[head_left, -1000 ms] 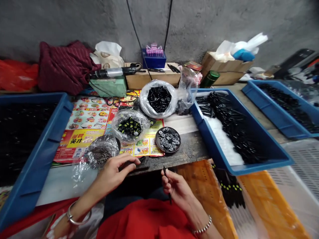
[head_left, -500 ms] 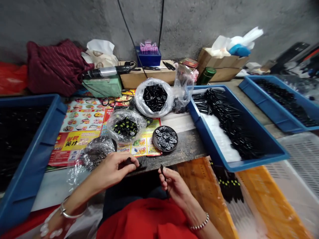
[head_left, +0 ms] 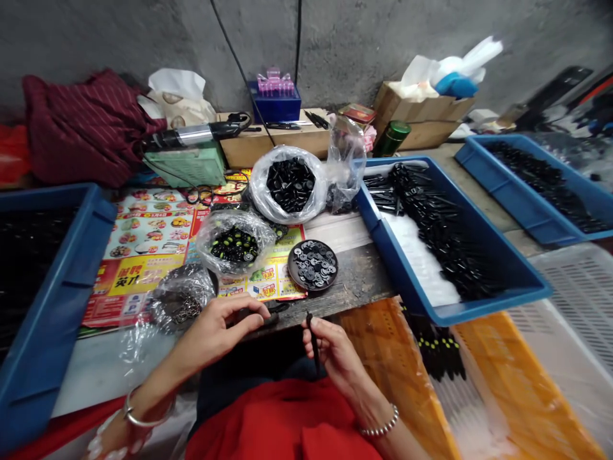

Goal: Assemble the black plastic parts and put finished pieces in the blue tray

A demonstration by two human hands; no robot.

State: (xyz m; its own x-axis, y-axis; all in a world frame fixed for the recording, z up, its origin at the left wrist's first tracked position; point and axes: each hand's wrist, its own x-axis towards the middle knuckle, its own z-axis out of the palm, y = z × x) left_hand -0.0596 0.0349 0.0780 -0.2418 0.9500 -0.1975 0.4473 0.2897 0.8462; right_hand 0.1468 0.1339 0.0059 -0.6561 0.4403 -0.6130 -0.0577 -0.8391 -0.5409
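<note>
Hands are apart at the near edge of the worn wooden table (head_left: 357,284), left hand (head_left: 215,335) curled around a small black piece (head_left: 253,314) I can't quite make out, right hand (head_left: 338,351) pinching a thin black rod (head_left: 312,342) upright, round dish of black discs (head_left: 290,265) just ahead and a blue tray (head_left: 383,239) off to the right

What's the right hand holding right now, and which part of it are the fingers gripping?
The right hand holds a thin black rod, with its fingers gripping around the rod's middle.
</note>
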